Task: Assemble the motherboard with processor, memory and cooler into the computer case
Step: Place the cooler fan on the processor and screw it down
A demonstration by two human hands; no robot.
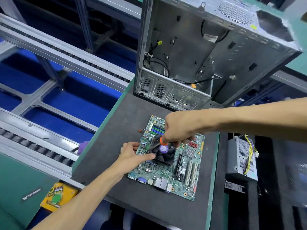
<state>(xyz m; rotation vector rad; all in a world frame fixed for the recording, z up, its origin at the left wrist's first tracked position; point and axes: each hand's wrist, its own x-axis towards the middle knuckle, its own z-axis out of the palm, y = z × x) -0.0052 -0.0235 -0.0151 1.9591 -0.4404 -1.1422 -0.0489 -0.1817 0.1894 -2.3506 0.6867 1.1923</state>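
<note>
The right hand (179,128) grips a screwdriver (160,140) over the cooler (163,156), which the left hand (132,153) pinches; the motherboard (166,173) is not yet in the case (216,55) beyond.

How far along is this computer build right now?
Done: the cooler sits on the motherboard. Memory slots look empty, though they are blurry. In hand: the left hand steadies the cooler while the right hand works a screwdriver at it. Left: the computer case stands empty; the board lies outside it on the mat.
</note>
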